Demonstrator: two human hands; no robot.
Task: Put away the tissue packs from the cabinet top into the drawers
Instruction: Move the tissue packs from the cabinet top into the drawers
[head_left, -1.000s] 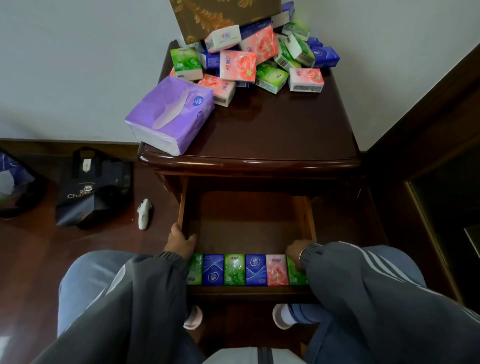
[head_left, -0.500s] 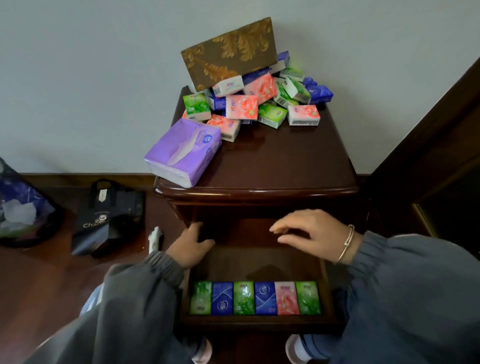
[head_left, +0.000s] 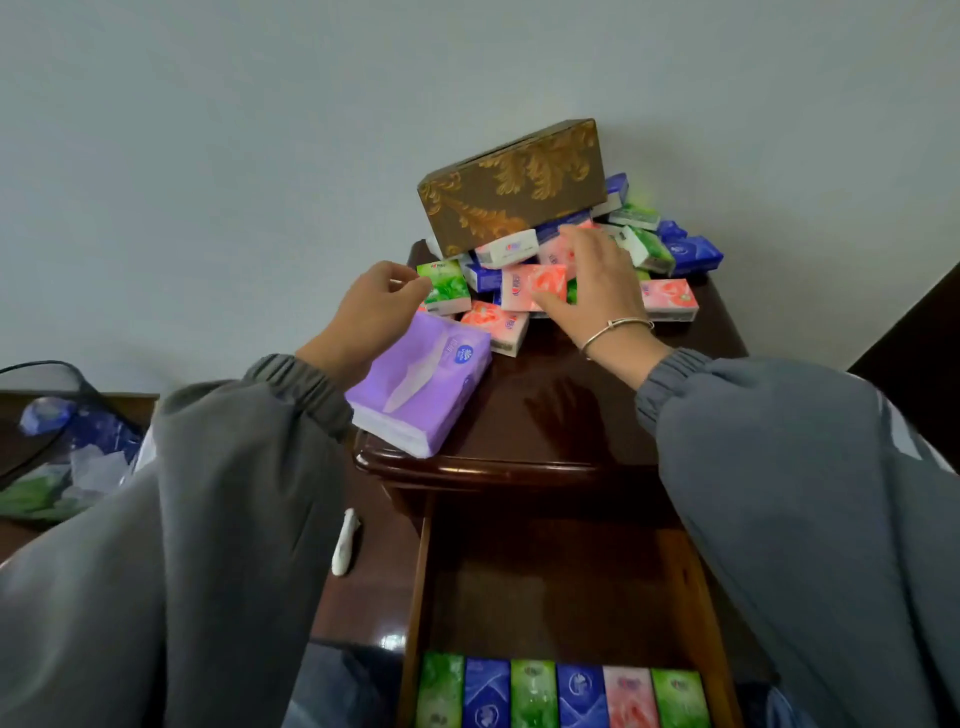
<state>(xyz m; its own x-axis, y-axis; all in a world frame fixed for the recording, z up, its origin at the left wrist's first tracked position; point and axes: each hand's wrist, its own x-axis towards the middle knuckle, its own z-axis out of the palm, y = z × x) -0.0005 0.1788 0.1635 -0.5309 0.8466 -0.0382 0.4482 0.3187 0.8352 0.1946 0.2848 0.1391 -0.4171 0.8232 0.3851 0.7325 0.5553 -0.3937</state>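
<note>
Packs (head_left: 670, 300) heap on the cabinet top (head_left: 571, 410) under a leaning gold box (head_left: 514, 187). Right hand (head_left: 592, 283), spread flat, covers pink ones (head_left: 522, 287); left hand (head_left: 363, 312) curls at a green pack (head_left: 448, 288), grip unclear, purple pack (head_left: 421, 384) beside its wrist.

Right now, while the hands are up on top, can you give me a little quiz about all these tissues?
1. True or false: the drawer is pulled open.
2. How many small packs sit in a row at the drawer's front?
3. What colour is the big soft pack at the near left corner of the cabinet top? A) purple B) yellow C) black

Key: 1 true; 2 six; 3 A.
</note>
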